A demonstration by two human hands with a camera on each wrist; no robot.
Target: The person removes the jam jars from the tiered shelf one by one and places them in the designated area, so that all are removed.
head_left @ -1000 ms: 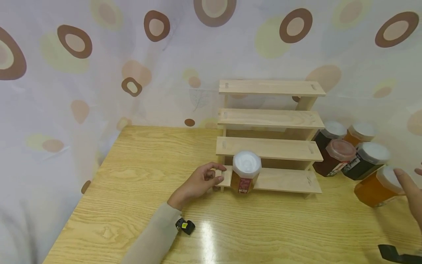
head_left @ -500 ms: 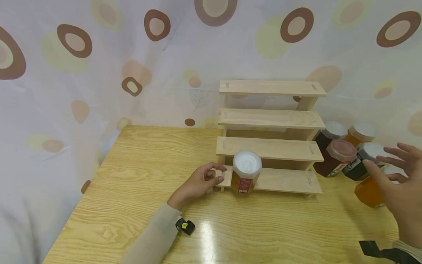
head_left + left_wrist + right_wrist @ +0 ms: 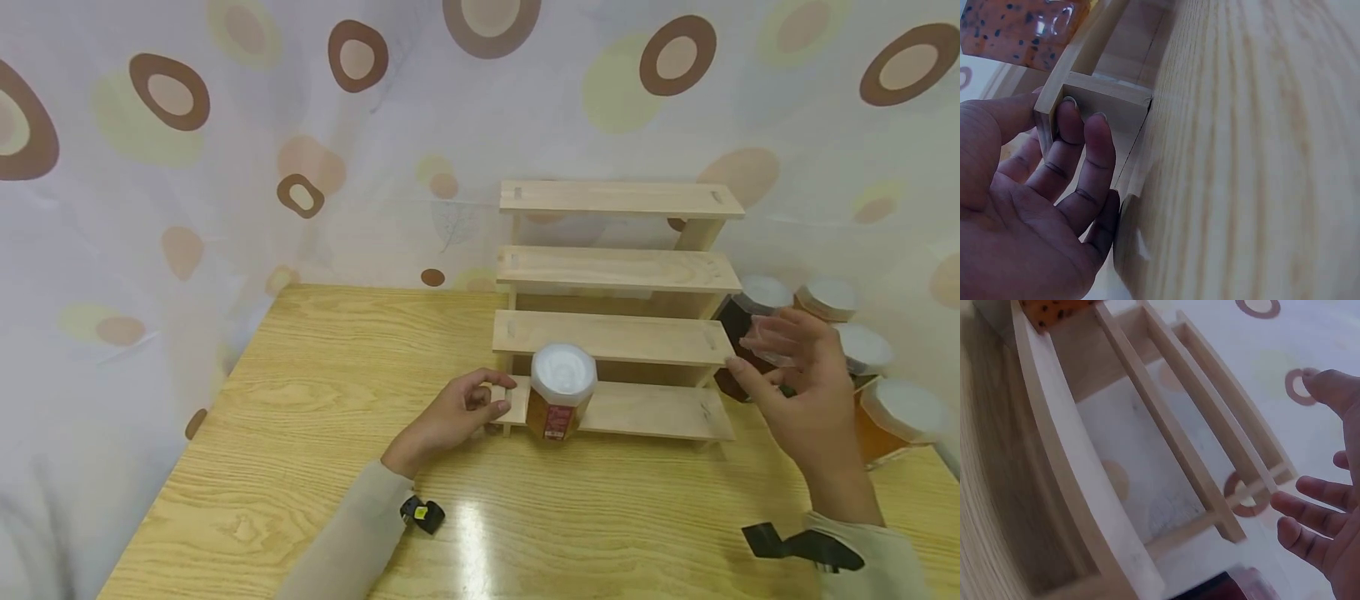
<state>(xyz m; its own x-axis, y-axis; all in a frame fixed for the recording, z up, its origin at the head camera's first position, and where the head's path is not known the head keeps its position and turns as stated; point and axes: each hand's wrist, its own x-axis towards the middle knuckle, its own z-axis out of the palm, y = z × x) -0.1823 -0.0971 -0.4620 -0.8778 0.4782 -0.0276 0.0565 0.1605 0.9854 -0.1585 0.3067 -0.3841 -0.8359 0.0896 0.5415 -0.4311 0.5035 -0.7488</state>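
My left hand grips the left end of the bottom board of a stepped wooden shelf. In the left wrist view, the thumb lies on top of the board and fingertips curl beneath it. A white-lidded jar with amber contents and a red label stands on that bottom step, towards the left. My right hand is over the group of jars right of the shelf, fingers spread and holding nothing. It partly hides a jar with a clear pinkish lid; contact cannot be made out.
Around the right hand stand a dark jar, a white-lidded jar behind, another white-lidded jar and an orange jar. A patterned cloth hangs behind the wood-grain table.
My right hand has moved left from the orange jar at the right edge to the pink-lidded jar beside the shelf. The left hand has stayed on the shelf.
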